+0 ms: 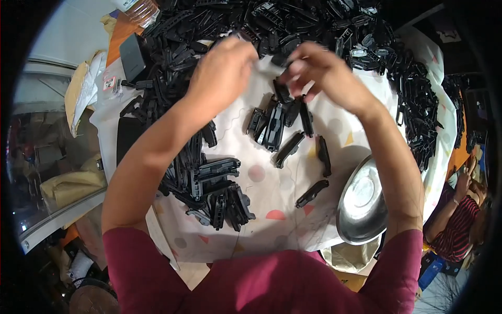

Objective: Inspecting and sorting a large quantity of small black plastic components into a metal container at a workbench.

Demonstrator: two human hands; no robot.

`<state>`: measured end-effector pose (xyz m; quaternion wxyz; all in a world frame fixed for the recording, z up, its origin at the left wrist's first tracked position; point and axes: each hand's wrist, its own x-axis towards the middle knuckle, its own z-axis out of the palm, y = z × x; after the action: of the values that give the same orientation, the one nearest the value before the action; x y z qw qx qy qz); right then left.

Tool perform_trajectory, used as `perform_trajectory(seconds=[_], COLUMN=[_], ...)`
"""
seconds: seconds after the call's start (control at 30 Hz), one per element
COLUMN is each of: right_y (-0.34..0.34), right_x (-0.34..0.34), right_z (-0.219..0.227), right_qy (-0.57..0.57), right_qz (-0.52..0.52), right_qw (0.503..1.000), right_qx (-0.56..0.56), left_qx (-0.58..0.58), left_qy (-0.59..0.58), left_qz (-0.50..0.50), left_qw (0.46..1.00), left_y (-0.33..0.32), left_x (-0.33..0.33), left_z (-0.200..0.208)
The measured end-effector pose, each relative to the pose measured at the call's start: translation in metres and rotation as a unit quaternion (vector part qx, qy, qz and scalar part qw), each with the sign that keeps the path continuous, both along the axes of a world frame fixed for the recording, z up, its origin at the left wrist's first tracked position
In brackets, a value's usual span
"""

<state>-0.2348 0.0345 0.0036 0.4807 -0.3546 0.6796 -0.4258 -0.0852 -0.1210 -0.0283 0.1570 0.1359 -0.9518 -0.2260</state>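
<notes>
Over the far middle of the table, my left hand [226,65] is closed, its fingers curled together and blurred. Whatever they may pinch is hidden. Facing it, my right hand [324,76] has its fingers apart and bent, also smeared by motion. A small black plastic piece [281,61] is by its fingertips; whether they touch is unclear. Just below lies a loose cluster of long, ribbed black plastic pieces [273,125]. Nearer me, single curved black pieces lie apart, such as one black piece [312,193]. At left, a stack of similar black pieces [217,180] lies beside my left forearm.
A large heap of black pieces [272,23] covers the table's far side and runs down the right. A shiny metal bowl [361,201] stands tilted under my right forearm. A dark box [133,57] sits far left. Another person [455,225] is at the right.
</notes>
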Motion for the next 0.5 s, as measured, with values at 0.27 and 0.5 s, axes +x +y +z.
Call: perform_trajectory(seconds=[0.27,0.5], right_y=[-0.006,0.011], right_x=[0.004,-0.029], right_z=[-0.011,-0.017], right_qy=[0.189,0.484], right_qz=[0.104,-0.157], right_qw=[0.975,0.86], right_qx=[0.058,0.036], left_qx=[0.148,0.238], left_qy=[-0.306,-0.25], left_qz=[-0.026,-0.032], left_qw=[0.94,0.938], left_y=[0.036,0.038], left_x=[0.01,0.01], left_z=[0.023,-0.002])
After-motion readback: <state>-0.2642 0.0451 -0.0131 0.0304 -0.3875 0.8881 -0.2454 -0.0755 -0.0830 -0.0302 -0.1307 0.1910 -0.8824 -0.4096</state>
